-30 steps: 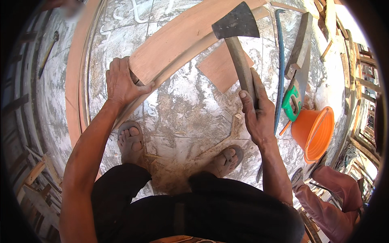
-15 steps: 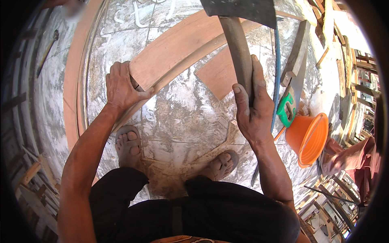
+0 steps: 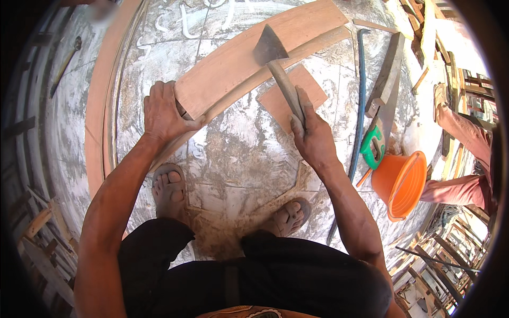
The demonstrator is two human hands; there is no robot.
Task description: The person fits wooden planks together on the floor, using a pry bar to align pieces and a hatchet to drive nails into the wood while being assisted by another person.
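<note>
A curved, reddish-brown wooden board (image 3: 244,58) lies slantwise ahead of me, with another curved strip (image 3: 233,102) along its near side. My left hand (image 3: 161,114) closes round the board's near left end, thumb on the near side. In my right hand (image 3: 314,135) is the wooden handle of an adze (image 3: 286,87). Its broad dark blade (image 3: 269,46) is over the middle of the board; I cannot tell whether it touches. A flat square piece of wood (image 3: 310,87) lies on the floor beyond my right hand, partly behind the handle.
On the right are a blue bar (image 3: 361,100), a wooden beam (image 3: 386,74), a green-handled saw (image 3: 373,147) and an orange bucket (image 3: 395,183). Another person's legs (image 3: 456,192) show beyond it. Long curved boards (image 3: 98,106) and a hammer (image 3: 66,66) lie on the left.
My right hand has brought the adze down and to the left, from raised close to view to over the board. My left hand keeps its grip. The other person's legs have shifted.
</note>
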